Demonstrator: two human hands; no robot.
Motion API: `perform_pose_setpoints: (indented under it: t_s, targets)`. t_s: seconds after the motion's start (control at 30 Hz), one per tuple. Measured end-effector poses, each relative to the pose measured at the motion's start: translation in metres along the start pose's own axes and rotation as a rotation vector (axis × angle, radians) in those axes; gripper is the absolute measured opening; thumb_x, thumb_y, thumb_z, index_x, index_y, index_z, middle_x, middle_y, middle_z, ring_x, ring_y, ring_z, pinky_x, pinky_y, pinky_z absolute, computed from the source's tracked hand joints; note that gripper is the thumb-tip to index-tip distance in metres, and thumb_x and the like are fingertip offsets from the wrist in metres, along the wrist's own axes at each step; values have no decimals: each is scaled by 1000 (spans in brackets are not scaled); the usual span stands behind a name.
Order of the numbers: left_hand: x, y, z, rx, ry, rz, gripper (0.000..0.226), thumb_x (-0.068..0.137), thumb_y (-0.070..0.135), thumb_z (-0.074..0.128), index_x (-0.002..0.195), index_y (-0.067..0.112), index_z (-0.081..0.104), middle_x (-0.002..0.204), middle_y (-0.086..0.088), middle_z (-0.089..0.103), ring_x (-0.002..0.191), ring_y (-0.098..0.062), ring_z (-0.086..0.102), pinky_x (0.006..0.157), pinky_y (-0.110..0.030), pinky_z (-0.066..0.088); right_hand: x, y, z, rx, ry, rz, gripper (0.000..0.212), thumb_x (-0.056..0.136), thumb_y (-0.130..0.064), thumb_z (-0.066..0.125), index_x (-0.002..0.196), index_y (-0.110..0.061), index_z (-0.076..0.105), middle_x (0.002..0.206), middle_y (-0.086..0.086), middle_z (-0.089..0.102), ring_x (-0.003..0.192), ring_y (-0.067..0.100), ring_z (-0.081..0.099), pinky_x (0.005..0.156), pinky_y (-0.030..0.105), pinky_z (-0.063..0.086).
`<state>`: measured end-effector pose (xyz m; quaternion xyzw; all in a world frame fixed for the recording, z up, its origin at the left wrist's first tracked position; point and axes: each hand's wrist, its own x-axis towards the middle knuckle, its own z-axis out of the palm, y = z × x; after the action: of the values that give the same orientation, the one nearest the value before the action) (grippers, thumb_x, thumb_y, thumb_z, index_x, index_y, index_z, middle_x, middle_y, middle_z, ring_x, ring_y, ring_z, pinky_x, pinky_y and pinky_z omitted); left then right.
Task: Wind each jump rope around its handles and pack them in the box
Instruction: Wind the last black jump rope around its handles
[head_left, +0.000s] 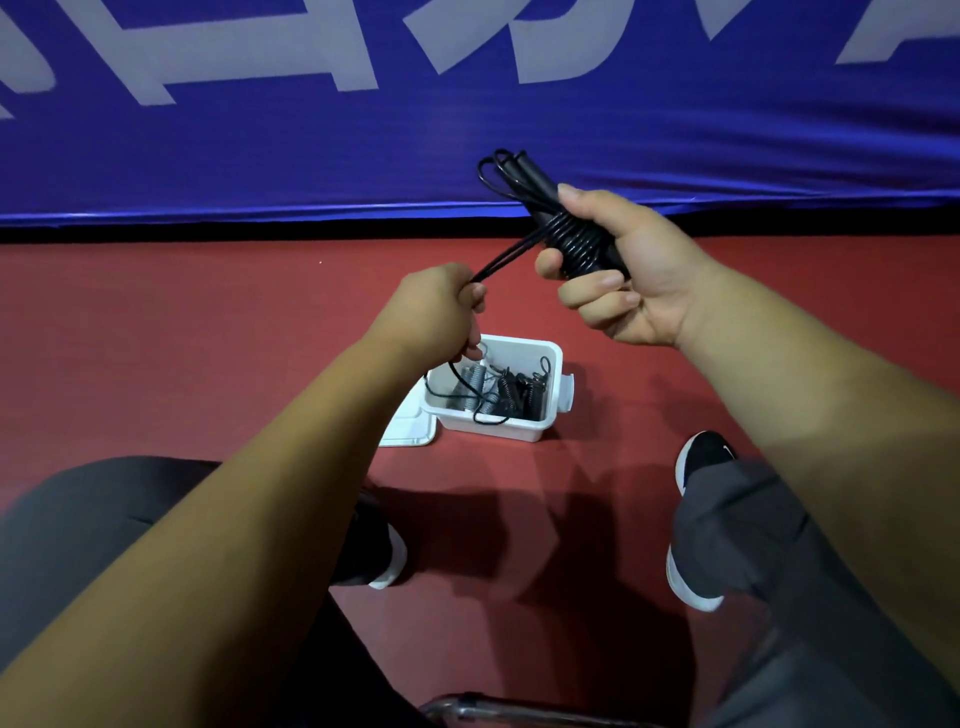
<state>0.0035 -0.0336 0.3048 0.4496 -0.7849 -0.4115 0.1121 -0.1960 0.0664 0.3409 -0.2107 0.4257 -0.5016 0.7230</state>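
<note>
My right hand (626, 270) grips the two black handles of a jump rope (569, 236), held together and pointing up-left, with black cord coiled around their middle. A doubled strand of the cord runs down-left to my left hand (441, 312), which pinches it taut; the loose end hangs below that hand toward the box. The white plastic box (551, 400) stands on the red floor below my hands. Inside it lie several wound ropes (498, 389), black and grey.
The box's white lid (408, 428) lies flat against its left side. A blue banner (467, 130) with white letters runs along the wall behind. My knees and black shoes (704, 462) flank the box. A metal chair edge (493, 709) shows at the bottom.
</note>
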Motion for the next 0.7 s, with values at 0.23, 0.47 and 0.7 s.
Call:
perform_pose_setpoints:
  t_s: [0.23,0.47,0.7]
  targets:
    - [-3,8,-19,-142,-11,85,23,104,-5,46,98,3,67,78,-9,69,54,-9,67,54,-27,52,-5,19,4,-194,-237,320,37,97,-50,52,97,-13,51,74,0,54,35,-2,32,33,15,9]
    - [-2,20,-30,-223,-98,181,15,98,-5,61,98,3,74,93,-20,75,79,-30,68,82,-40,62,2,38,7,-588,-289,485,47,100,-34,61,136,-5,58,85,12,60,41,7,31,36,12,17]
    - [0,28,-35,60,20,294,7,95,17,75,97,23,79,97,13,78,87,3,70,81,-17,53,20,48,-1,-795,119,281,34,103,-35,67,123,-8,63,92,14,70,53,17,48,45,18,33]
